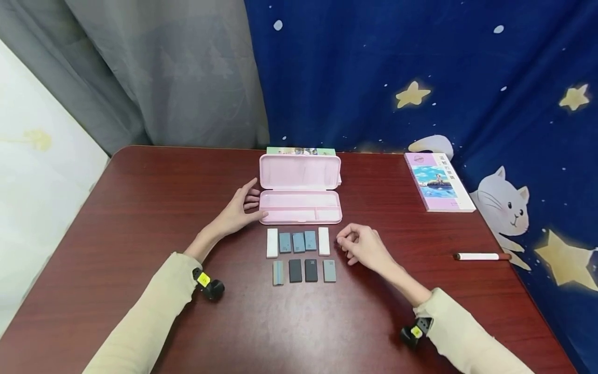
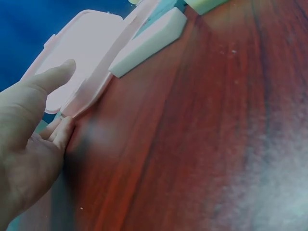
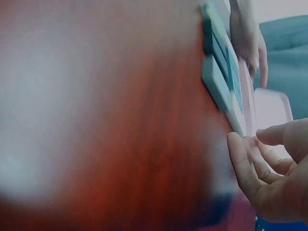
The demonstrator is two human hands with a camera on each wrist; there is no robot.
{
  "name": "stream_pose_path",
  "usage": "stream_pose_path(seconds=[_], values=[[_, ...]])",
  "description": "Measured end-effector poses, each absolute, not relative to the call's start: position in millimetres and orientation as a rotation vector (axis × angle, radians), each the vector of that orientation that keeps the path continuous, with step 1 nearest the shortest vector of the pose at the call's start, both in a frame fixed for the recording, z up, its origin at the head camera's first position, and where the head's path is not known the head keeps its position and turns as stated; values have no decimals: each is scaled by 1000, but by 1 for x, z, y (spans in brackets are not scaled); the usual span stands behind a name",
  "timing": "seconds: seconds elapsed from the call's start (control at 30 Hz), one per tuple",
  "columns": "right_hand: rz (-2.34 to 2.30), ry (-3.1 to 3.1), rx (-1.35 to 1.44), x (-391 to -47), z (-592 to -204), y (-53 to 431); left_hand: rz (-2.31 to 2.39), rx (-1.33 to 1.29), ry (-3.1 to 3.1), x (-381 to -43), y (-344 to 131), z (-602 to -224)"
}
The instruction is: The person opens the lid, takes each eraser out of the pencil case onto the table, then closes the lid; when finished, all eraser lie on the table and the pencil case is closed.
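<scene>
A pink pencil case (image 1: 300, 206) lies with its lid (image 1: 300, 172) raised at the back of the table. My left hand (image 1: 237, 212) is at the case's left side, fingers spread and thumb over the front left corner. In the left wrist view its fingertips (image 2: 63, 132) rest beside the case. In front stand two rows of small eraser-like blocks: white blocks (image 1: 272, 243) at both ends of the back row, blue-grey ones (image 1: 298, 242) between, then a striped block (image 1: 277, 272), dark ones (image 1: 295, 270) and a grey one (image 1: 329, 270). My right hand (image 1: 366, 246), loosely bent, holds nothing beside the right white block (image 1: 324, 241).
A book with a pink cover (image 1: 436, 182) lies at the back right. A white marker with a dark red cap (image 1: 481, 256) is near the right edge of the brown table (image 1: 187, 176). Behind the pencil case shows a green strip (image 1: 280, 150). Curtains (image 1: 327, 78) hang beyond.
</scene>
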State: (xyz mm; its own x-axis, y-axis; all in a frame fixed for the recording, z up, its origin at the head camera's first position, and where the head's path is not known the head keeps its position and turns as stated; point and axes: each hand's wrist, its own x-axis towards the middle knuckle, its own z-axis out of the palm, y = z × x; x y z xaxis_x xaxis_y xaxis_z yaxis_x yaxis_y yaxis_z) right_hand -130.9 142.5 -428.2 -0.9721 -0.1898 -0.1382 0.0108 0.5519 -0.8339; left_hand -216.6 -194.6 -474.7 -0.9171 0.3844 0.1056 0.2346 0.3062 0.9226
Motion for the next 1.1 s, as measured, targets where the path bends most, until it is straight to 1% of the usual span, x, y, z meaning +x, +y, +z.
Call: stream_pose_path(seconds=[0.27,0.43,0.53,0.63,0.8,1.1], values=[[-1530,2585,-170,-185,-424,152,1762,360,2340,-226,-195,-469],[-1706,2535,-61,-223,-427,154,1964,153,2232,-234,-192,-467],[-1756,2521,0,-239,-435,155,2035,85,2193,-238,-190,-466],[-1795,2523,22,-248,-441,154,1981,102,2237,-241,-187,-464],[-1800,2553,12,-256,-446,151,1839,213,2356,-245,-182,-461],[-1599,2669,-92,-261,-442,143,1802,307,2418,-247,-182,-465]])
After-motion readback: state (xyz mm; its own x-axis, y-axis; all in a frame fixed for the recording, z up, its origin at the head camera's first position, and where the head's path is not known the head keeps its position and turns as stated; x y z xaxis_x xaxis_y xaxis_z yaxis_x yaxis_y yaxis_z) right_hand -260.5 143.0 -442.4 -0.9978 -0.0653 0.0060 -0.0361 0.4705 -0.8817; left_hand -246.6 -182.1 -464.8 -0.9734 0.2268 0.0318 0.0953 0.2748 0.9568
